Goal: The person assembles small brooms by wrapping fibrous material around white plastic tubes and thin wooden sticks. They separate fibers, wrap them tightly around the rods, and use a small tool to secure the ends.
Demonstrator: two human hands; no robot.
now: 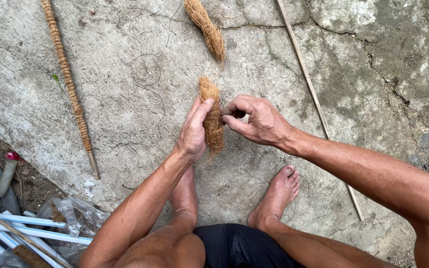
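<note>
- At the middle of the view, the left hand (193,133) is wrapped around a small bundle of brown coir fibre (212,119), thumb and fingers closed along its left side, holding it upright just above the cracked concrete floor (125,99).
- Touching the bundle's right side, the right hand (256,120) is curled with thumb and forefinger pinched together at the fibre's edge; whether a thin strand or thread sits in that pinch is too small to tell.
- For this step to go well, the left hand's grip would likely need to stay firm and low on the bundle so the loose fibres do not splay, while the right hand works only at the surface with small pinches.
- Keeping the bundle compact and even from top to bottom looks like the main care; the fibre is springy and frays easily at the ends.
- Below the hands, the person's bare feet (276,196) rest on the concrete.
- Farther away, a second coir bundle (207,27) lies on the floor, apart from the one in hand.
- To the left, a stick wrapped in coir rope (68,84) lies at a slant; to the right, a thin bare stick (314,97) runs diagonally.
- At the near left corner, white pipes (21,226) and a clear plastic bag (78,216) lie on the ground.
</note>
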